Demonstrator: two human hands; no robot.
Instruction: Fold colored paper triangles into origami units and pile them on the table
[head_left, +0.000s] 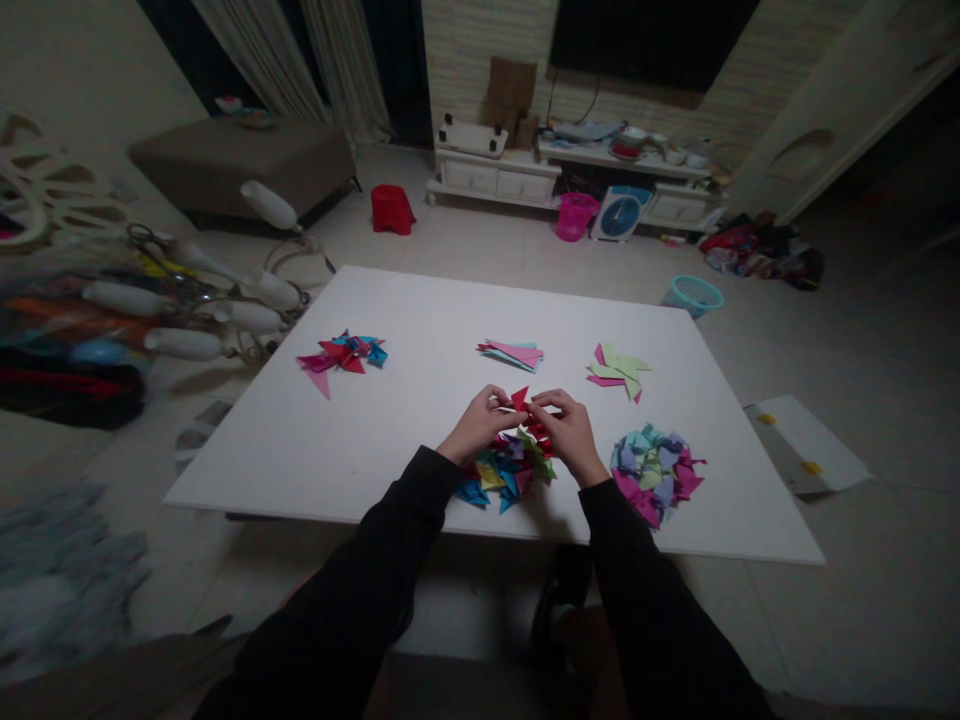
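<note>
Between my two hands is a small piece of red folded paper (pixel 520 398), its pointed tip upward. My left hand (pixel 482 420) pinches it from the left, and the fingers of my right hand (pixel 568 430) are closed on its right side. Just below and behind my hands lies a pile of colourful folded paper pieces (pixel 491 476) in blue, yellow, green, red and purple, partly covered by them. Another heap of folded paper pieces (pixel 652 472), mostly magenta, lilac and pale green, rests beside my right forearm.
On the white table (pixel 412 390) are a red, pink and blue paper heap (pixel 352 352), long narrow folded papers (pixel 517 354) and green-and-pink folded papers (pixel 621 370). A lamp with several white shades (pixel 244 315) stands at the left edge. A blue basket (pixel 694 294) is beyond the right corner.
</note>
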